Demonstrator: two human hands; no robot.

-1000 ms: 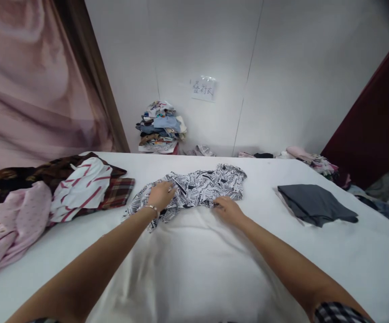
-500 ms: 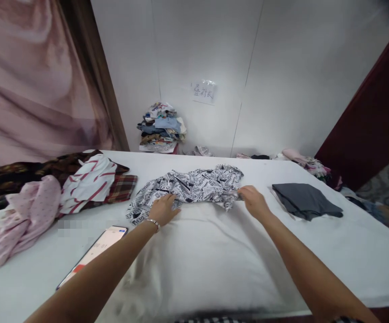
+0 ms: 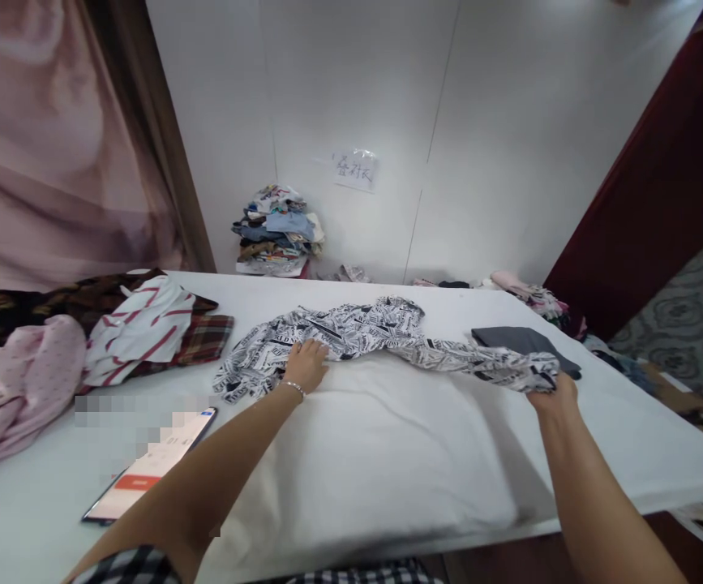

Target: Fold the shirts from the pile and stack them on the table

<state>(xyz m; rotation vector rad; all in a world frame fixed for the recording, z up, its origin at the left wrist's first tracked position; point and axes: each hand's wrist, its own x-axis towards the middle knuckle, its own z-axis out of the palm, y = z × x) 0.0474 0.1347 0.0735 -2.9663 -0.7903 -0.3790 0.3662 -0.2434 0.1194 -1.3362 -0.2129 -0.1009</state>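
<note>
A black-and-white printed shirt [image 3: 357, 328] lies bunched across the far half of the white table, with one sleeve [image 3: 454, 361] drawn out to the right. The cuff end of that sleeve is gripped in my closed right hand [image 3: 558, 393], held just in front of a folded dark grey garment [image 3: 512, 337]. On the left part of the shirt rests my left hand [image 3: 307, 365], its fingers laid on the fabric near the front edge. The sleeve partly covers the grey garment from this viewpoint.
A phone [image 3: 156, 466] with a lit screen lies beside my left forearm. Loose clothes, including a pink dotted one [image 3: 28, 373] and a white red-striped one [image 3: 144, 324], are heaped on the left. A clothes stack [image 3: 281, 231] stands beyond the table, near the wall.
My right hand has moved right, pulling the crumpled sleeve out into a long strip that overlaps the grey garment in view. My left hand stays on the shirt.
</note>
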